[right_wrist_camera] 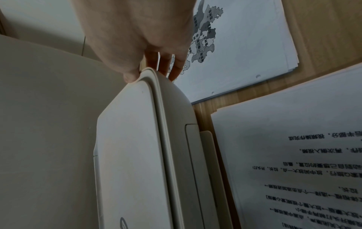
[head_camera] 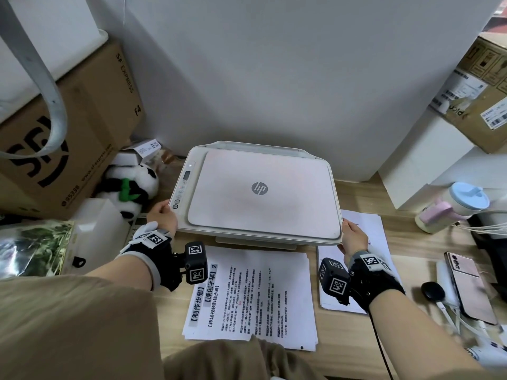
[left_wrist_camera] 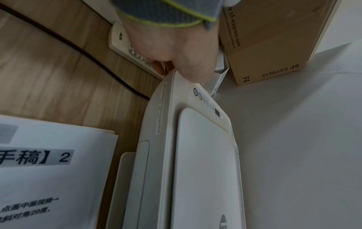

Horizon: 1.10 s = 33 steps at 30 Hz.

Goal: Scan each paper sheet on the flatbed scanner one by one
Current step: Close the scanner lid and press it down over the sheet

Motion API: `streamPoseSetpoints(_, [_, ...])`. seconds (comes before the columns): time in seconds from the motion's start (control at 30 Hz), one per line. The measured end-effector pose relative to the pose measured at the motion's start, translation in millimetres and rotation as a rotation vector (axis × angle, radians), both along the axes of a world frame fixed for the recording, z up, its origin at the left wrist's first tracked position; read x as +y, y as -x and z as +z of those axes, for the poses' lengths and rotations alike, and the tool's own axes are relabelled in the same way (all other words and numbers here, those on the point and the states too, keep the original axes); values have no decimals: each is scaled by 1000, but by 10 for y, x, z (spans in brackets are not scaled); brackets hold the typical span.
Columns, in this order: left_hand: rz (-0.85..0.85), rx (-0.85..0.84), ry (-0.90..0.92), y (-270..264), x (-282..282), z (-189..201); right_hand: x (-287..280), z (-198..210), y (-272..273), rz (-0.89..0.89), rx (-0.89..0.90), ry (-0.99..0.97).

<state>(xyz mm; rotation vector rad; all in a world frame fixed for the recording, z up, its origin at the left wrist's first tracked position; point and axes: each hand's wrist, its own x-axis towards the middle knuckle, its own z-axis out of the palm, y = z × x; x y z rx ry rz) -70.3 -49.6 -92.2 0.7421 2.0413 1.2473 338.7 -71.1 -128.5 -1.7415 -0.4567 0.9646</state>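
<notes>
Left hand [head_camera: 162, 216] and right hand [head_camera: 354, 237] grasp the HP scanner's [head_camera: 260, 187] front corners, lid closed. Risk: uneven pull skews it onto the desk-front paper stack [head_camera: 255, 297].

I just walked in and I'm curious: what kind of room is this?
Probably a small office or storage corner: an HP scanner-printer on a wooden desk, stacks of printed sheets, and shipping cartons piled against the wall.

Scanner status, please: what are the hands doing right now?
Left hand and right hand grip the HP scanner's front corners. Lid closed. Printed paper stack waiting in front; nothing blocking.
</notes>
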Motion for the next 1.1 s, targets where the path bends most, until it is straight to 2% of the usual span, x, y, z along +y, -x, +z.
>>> streamPoseSetpoints(0.57, [1, -14, 2, -52, -35, 58, -17, 19, 53, -18, -46, -8])
streamPoseSetpoints(0.77, [4, 38, 30, -79, -28, 47, -24, 78, 75, -17, -51, 8])
streamPoseSetpoints(1.03, [35, 12, 47, -110, -21, 116, -27, 151, 95, -14, -40, 39])
streamPoseSetpoints(1.1, [-4, -53, 56, -75, -4, 152, -24, 202, 92, -10, -31, 43])
